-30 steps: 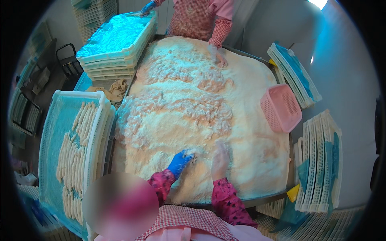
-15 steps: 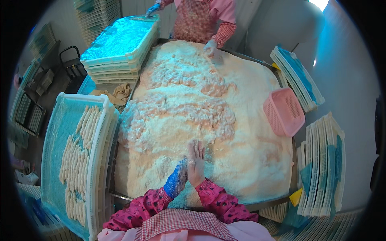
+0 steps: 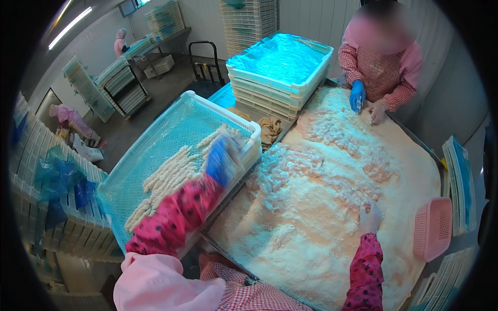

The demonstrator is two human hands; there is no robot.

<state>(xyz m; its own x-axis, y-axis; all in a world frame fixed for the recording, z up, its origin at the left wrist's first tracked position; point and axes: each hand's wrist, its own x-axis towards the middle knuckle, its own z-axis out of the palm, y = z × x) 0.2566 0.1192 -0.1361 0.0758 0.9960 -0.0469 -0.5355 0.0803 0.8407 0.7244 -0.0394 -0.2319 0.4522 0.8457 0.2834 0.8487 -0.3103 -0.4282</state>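
Over the far right corner of a pale plastic tray point(image 3: 179, 116) lined with clear film, my left hand point(image 3: 223, 158) in a blue glove is smeared by motion; its fingers cannot be made out. Beside it in the tray lie rows of floured strips point(image 3: 174, 171), perhaps meat. On the table to the right, my right hand point(image 3: 370, 217), dusted white, has its fingers curled at the near edge of a heap of raw, floured meat pieces point(image 3: 337, 168); what they hold, if anything, is hidden. Loose white flour point(image 3: 290, 228) covers the table around the heap.
Across the table a co-worker point(image 3: 381, 67) has both hands at the flour. Stacked trays under shiny film point(image 3: 280, 57) stand at the far left corner, near a crumpled brown cloth point(image 3: 270, 129). A pink basket point(image 3: 433, 228) sits at the right edge. More tray stacks point(image 3: 78, 207) line the left.
My hands were pressed together over the flour; now they are apart, the left over the tray and the right at the meat heap. The view has swung left. The co-worker's hands have come together.
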